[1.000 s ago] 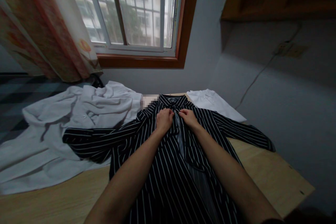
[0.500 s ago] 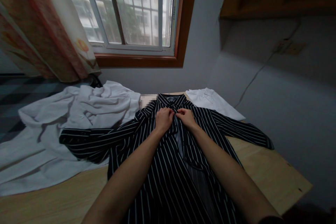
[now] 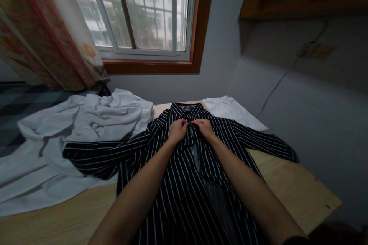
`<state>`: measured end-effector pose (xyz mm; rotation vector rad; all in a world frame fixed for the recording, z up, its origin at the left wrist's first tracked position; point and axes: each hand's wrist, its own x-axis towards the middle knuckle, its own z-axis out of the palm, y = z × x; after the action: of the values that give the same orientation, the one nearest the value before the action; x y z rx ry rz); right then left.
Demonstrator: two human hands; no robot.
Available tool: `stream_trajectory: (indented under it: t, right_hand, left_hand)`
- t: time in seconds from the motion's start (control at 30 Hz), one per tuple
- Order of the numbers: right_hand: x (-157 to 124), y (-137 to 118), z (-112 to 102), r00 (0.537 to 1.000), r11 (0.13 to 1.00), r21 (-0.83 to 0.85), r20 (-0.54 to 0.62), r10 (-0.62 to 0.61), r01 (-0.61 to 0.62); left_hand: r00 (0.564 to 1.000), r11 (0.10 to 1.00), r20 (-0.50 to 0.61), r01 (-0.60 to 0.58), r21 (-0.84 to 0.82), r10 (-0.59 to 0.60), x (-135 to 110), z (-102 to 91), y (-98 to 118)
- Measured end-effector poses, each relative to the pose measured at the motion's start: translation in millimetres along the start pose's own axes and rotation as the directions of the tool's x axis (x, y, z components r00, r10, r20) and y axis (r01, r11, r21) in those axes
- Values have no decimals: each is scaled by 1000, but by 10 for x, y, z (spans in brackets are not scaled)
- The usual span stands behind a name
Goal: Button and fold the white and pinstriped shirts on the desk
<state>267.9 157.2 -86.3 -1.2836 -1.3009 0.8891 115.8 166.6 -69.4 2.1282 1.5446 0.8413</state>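
A black shirt with white stripes (image 3: 178, 176) lies spread face up, its collar toward the window and its sleeves out to both sides. Below the collar, the front edges are together at the top and part lower down. My left hand (image 3: 178, 130) pinches the shirt front just under the collar. Close beside it, my right hand (image 3: 203, 128) pinches the other side of the front opening. The fingertips of both hands nearly meet, and whatever button lies between them is too small to make out.
Crumpled white garments (image 3: 109, 115) lie at the left, partly under the striped sleeve. A folded white shirt (image 3: 231, 113) rests at the back right. The wooden table (image 3: 299, 187) ends at the right, near the wall. A window (image 3: 152, 11) and a curtain (image 3: 48, 30) are behind.
Both hands stay at the same place under the collar, with only a slight shift of the fingers. The shirt lies as before.
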Motion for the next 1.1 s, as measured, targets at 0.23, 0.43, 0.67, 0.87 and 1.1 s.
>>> stream_trajectory:
  t: [0.23, 0.43, 0.67, 0.87, 1.1]
  right_hand:
    - [-9, -15, 14, 998, 991, -119, -3, -60, 59]
    - [-100, -55, 89, 984, 943, -302, -70, -165, 137]
    - [-175, -110, 154, 955, 821, -536, -85, -285, 197]
    - [-128, -68, 140, 970, 894, -419, -102, -221, 159]
    - [19, 60, 72, 975, 913, -373, -79, -210, 166]
  left_hand:
    - [998, 994, 60, 2, -107, 4, 15, -17, -1]
    - [996, 992, 70, 53, -116, -46, 0, -54, 51]
    - [998, 988, 30, 68, -137, -64, -4, -51, 58]
    - [1000, 997, 1, 5, -76, -5, 20, 2, 8]
    - [995, 995, -18, -99, 28, 99, 9, 44, -45]
